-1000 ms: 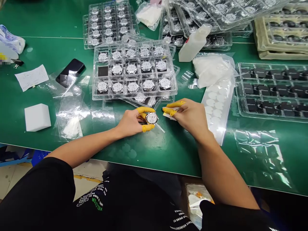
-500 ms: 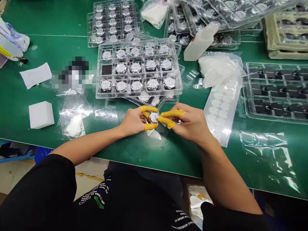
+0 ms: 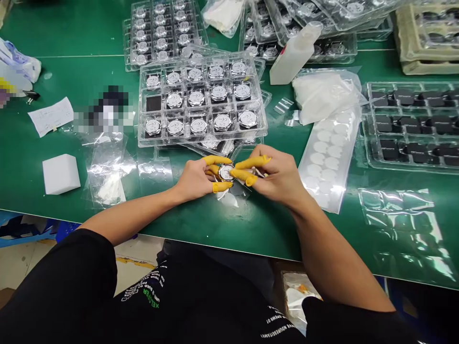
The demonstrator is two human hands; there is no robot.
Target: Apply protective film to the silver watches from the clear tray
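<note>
My left hand [image 3: 193,180], with yellow finger cots on its fingers, grips a round silver watch case [image 3: 225,172] by its rim. The printed back of the case faces up. My right hand [image 3: 278,174] also wears yellow finger cots; its fingertips press together at the right side of that face. A thin pale edge shows between its fingers, but what it is I cannot make out. Just below the hands, a small clear film piece [image 3: 228,198] lies on the bench. Beyond them, similar watch cases fill a clear tray [image 3: 140,117], except one pocket showing only a black pad.
More filled trays [image 3: 126,45] are stacked at the back. A white bottle [image 3: 292,59], a bag of white material [image 3: 319,93] and a sheet of round white stickers [image 3: 324,165] sit to the right, near a tray of black pieces [image 3: 412,165]. A white foam block [image 3: 60,174] stands left.
The right fingertips have moved slightly further over the watch back, covering more of its print. The left hand keeps its grip. The whole view has shifted a little.
</note>
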